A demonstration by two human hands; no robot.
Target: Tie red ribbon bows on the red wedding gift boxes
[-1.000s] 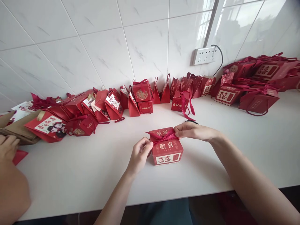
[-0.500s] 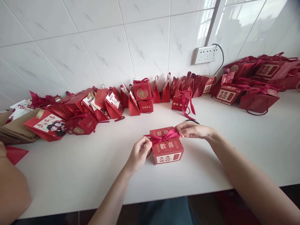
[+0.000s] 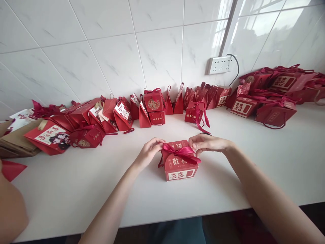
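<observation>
A red gift box (image 3: 181, 171) with pale Chinese characters stands upright on the white table before me. Across its top lies a crimson satin ribbon (image 3: 181, 153), gathered into a bow, one tail draped towards the front right. My left hand (image 3: 149, 150) is at the box's upper left edge, thumb and fingertips closed on the ribbon's left end. At the upper right edge is my right hand (image 3: 209, 144), its fingers curled against the ribbon's right part; its fingertips are partly hidden. A dark red cord handle (image 3: 160, 162) hangs by the box's left side.
Several red gift boxes line the wall, including a ribboned box (image 3: 194, 113) and a pile (image 3: 275, 110) at right. Folded bags (image 3: 22, 140) lie at left. Another person's arm (image 3: 11, 206) rests at the left edge. A socket strip (image 3: 220, 65) is on the tiled wall.
The ribbon, pulled out sideways between both hands earlier, now lies looser and fuller, its right tail fallen forward. My left hand has shifted slightly up; my right hand has curled beside the box.
</observation>
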